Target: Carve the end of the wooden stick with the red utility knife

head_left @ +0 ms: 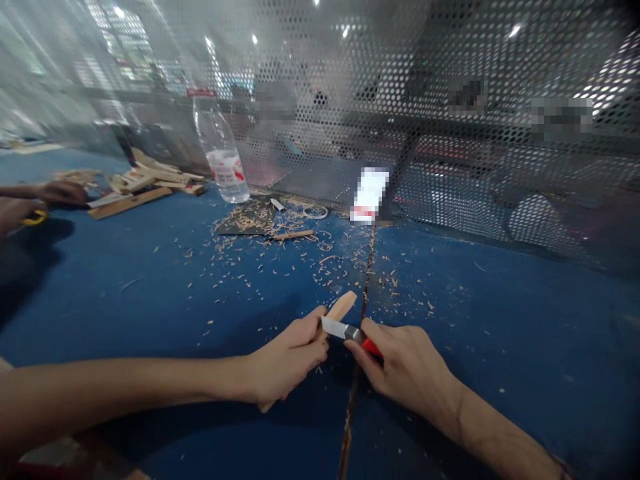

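Observation:
My left hand (293, 353) is closed around a pale wooden stick (343, 307). The stick's shaped tip points up and away from me, and its other end pokes out below the palm. In my right hand (410, 360) is a red-handled utility knife (340, 329), gripped between thumb and fingers. Its blade reaches left to the stick, just by my left thumb; whether the edge bites into the wood I cannot tell. Wood shavings (250, 217) lie scattered over the blue tabletop (165, 293) beyond both hands.
A clear water bottle (223, 153) stands by the perforated metal screen (320, 100). Near it are a tape roll (315, 212), a thin wooden strip (294, 235) and a bright phone screen (370, 193). At left, another person's hand (63, 193) is beside piled wood pieces (145, 180).

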A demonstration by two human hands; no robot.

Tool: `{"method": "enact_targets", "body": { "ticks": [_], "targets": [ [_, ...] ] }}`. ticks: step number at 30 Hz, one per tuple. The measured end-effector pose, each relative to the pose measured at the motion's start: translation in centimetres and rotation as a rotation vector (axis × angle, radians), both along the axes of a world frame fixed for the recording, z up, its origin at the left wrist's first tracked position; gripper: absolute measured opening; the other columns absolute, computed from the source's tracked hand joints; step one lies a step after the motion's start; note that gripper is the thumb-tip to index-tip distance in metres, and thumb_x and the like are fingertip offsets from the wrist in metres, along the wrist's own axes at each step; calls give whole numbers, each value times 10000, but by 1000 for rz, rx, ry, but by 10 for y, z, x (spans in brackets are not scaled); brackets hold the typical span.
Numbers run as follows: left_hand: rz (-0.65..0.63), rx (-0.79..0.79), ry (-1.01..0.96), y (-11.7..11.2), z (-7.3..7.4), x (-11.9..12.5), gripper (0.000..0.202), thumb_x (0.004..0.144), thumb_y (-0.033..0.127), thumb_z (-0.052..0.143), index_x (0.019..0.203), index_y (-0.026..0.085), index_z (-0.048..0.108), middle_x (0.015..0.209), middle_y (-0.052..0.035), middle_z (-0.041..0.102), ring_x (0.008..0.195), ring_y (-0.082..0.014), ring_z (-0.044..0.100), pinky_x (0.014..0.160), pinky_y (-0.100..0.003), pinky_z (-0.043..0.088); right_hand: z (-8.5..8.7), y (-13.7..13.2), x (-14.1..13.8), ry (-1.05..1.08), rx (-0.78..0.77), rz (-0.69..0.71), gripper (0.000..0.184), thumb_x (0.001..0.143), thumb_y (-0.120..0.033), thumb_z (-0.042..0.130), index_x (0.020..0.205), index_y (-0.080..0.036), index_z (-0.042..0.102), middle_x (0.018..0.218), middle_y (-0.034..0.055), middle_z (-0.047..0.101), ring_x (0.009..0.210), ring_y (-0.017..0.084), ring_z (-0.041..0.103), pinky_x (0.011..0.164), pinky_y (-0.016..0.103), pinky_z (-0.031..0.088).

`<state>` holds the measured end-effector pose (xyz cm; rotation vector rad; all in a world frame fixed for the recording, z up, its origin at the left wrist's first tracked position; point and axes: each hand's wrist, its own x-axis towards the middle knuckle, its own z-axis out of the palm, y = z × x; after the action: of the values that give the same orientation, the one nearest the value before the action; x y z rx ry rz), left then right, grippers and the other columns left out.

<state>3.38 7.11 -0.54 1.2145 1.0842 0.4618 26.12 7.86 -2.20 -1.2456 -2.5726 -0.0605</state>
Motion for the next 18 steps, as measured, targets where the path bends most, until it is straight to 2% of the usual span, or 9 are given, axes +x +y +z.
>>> {"method": "enact_targets", "body": {
  "ticks": [2, 4, 6, 7, 10, 14, 18],
  "targets": [
    [0, -11, 19, -2, 2, -1, 172, 909, 219, 556, 983, 283, 416, 546, 132, 368, 326, -89, 239, 258, -183, 256, -3, 11, 10, 25, 24, -62, 428, 1089, -470, 352, 849, -232, 614, 598, 22, 695, 449, 173, 575, 523, 318, 199],
    [-11, 8, 52, -3, 3, -2, 158, 954, 288, 556, 976, 286, 400, 562, 129, 372, 326, -84, 233, 255, -185, 245, -6, 26, 26, 87, 67, -199, 427, 1072, -467, 341, 791, -254, 581, 515, -1, 618, 424, 171, 528, 523, 307, 213],
    [-21, 43, 74, -4, 4, -3, 207, 970, 346, 580, 962, 287, 382, 579, 129, 380, 334, -79, 248, 265, -183, 259, -6, 37, 39, 120, 100, -339, 429, 1053, -495, 363, 728, -272, 533, 482, -12, 561, 409, 174, 491, 523, 308, 218],
    [-24, 57, 75, -4, 4, -3, 233, 969, 360, 597, 957, 286, 376, 586, 131, 381, 343, -76, 257, 277, -181, 267, -6, 39, 43, 129, 110, -359, 427, 1047, -508, 371, 720, -276, 518, 476, -17, 543, 407, 176, 487, 522, 307, 223],
    [-26, 64, 65, -3, 6, -2, 277, 952, 365, 637, 954, 280, 374, 594, 137, 382, 366, -70, 276, 318, -182, 275, -1, 29, 35, 182, 106, -264, 427, 1071, -510, 352, 752, -273, 510, 486, -32, 557, 392, 166, 506, 505, 301, 242],
    [0, 48, 55, -3, 4, 1, 212, 920, 282, 577, 1023, 282, 391, 542, 147, 358, 351, -95, 248, 328, -214, 262, 4, -3, 0, 200, 79, -39, 430, 1111, -484, 301, 795, -275, 504, 499, -41, 612, 383, 176, 573, 468, 314, 267],
    [18, 41, 7, -5, 1, 3, 156, 905, 235, 488, 980, 287, 361, 465, 149, 322, 328, -107, 244, 340, -225, 219, 4, -17, -20, 194, 9, 20, 405, 1119, -469, 313, 797, -286, 478, 523, -54, 639, 396, 192, 618, 449, 335, 260]
  ]
}}
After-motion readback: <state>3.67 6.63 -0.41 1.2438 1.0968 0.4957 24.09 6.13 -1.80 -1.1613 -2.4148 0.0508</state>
